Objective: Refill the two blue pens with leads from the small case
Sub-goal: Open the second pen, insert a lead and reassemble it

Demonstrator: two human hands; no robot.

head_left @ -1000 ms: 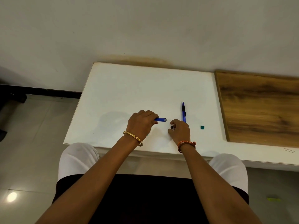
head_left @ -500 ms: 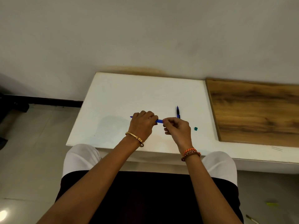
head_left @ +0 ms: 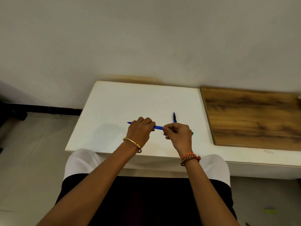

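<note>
Having just brought our right hand [head_left: 178, 134] up, fingers pinched at the end of the blue pen [head_left: 158, 127] gripped in our left hand [head_left: 140, 129], we judge feeding begins; whether lead is held, we cannot tell.

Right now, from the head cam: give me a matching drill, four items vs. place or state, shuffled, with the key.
Items:
1. pen in the left hand
2. second blue pen
3. gold bangle
4. wooden board

States:
A. on the left wrist
B. lying on the white table, pointing away from the person
C. flat on the right part of the table
D. held crosswise, the right hand at its end

Pairs: 1-D, 2-B, 3-A, 4-C
</note>
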